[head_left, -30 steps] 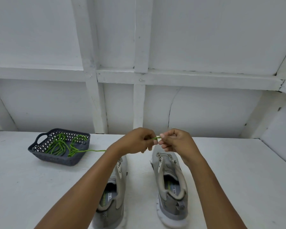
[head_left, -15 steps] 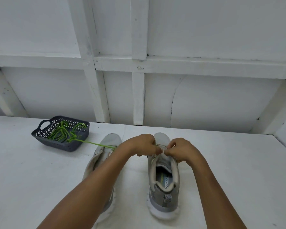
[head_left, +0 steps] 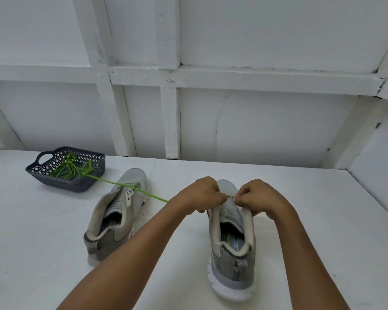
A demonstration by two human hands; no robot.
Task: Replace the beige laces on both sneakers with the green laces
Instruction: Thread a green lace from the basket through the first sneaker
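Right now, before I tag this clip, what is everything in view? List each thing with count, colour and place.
left sneaker: one, grey with beige collar, on the table, no lace threaded that I can see.
right sneaker: one, same colours, on the table under both hands.
basket: one, dark grey, perforated, far left of the table.
green laces: a bundle, green, in the basket; one strand runs out over the left sneaker to the left hand.
table: one, white.
wall: white, panelled, behind the table.
left hand: fingers curled at the right sneaker's front, green strand leading into it.
right hand: fingers curled beside it; what it pinches is hidden.
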